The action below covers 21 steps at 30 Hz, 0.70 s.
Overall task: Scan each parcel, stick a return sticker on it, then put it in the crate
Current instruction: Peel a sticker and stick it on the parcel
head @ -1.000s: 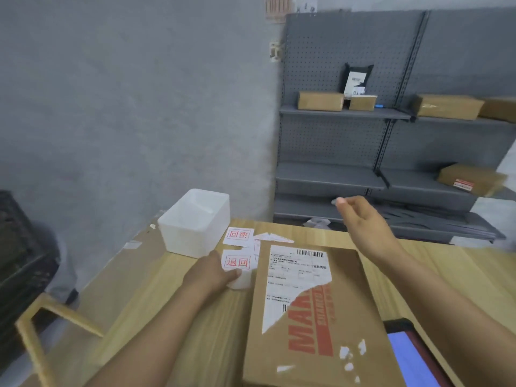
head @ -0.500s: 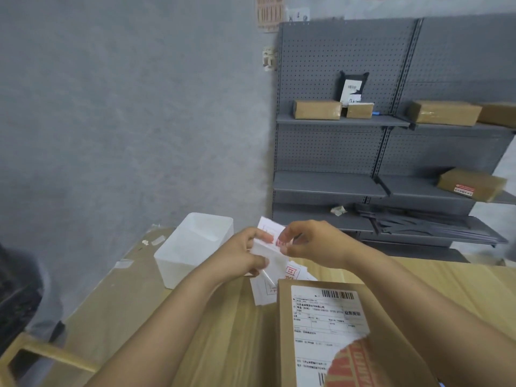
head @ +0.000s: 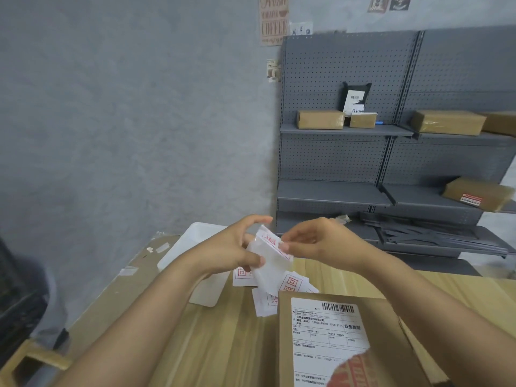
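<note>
A flat brown cardboard parcel (head: 396, 331) with a white shipping label (head: 329, 339) lies on the wooden table (head: 223, 344) in front of me. Above the table both hands hold a white return sticker (head: 269, 256) with red print. My left hand (head: 231, 251) grips its backing from the left. My right hand (head: 315, 241) pinches the sticker's upper right edge. More return stickers (head: 293, 284) lie loose on the table under my hands.
A white plastic bin (head: 192, 247) stands at the table's far left edge. Grey metal shelves (head: 349, 129) behind the table carry several brown parcels. A dark crate (head: 16, 308) sits low at the left.
My left hand lifted a sticker off the table and my right hand came in to pinch it. Between the last two frames the sticker's edge has parted a little from its backing.
</note>
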### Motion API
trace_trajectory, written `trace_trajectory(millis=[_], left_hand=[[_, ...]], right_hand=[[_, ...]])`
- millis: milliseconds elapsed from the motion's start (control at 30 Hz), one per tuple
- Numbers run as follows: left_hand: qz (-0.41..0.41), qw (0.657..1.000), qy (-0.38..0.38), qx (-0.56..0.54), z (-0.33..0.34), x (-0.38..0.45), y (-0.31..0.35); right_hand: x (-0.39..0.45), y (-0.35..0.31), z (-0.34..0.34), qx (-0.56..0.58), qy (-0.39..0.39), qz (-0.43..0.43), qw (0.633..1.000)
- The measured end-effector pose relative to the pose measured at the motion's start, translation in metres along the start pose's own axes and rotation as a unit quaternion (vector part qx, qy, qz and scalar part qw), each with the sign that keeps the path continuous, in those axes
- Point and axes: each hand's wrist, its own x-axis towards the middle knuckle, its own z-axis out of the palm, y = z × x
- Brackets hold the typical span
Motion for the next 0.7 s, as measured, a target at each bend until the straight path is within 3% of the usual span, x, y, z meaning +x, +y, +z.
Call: trace_trajectory(millis=[133,300,467,533,600,700], left_hand=[[0.015,1.000,-0.010,0.014,0.008,0.007,0.007],[0.010,0.999,-0.038,0.013,0.006,0.005,0.003],[-0.012,0.999,-0.028,0.030,-0.021,0.001,-0.007],[-0.046,0.997,0.034,0.052,-0.042,-0.001,-0.019],[-0.092,0.981,0.143,0.096,-0.063,-0.002,-0.037],[-0.143,0.923,0.253,0.252,-0.082,0.000,-0.064]], right_hand=[[0.006,-0.010,0.012,-0.082,0.013,-0.032,0.996],[0.004,-0.003,0.002,-0.062,0.018,-0.007,0.998],[0.007,0.013,-0.008,-0.093,0.118,0.069,0.986],[0.004,0.027,-0.019,-0.090,0.160,0.114,0.976],[-0.002,0.041,-0.029,-0.101,0.183,0.151,0.966],[-0.011,0.053,-0.035,-0.107,0.194,0.177,0.959]])
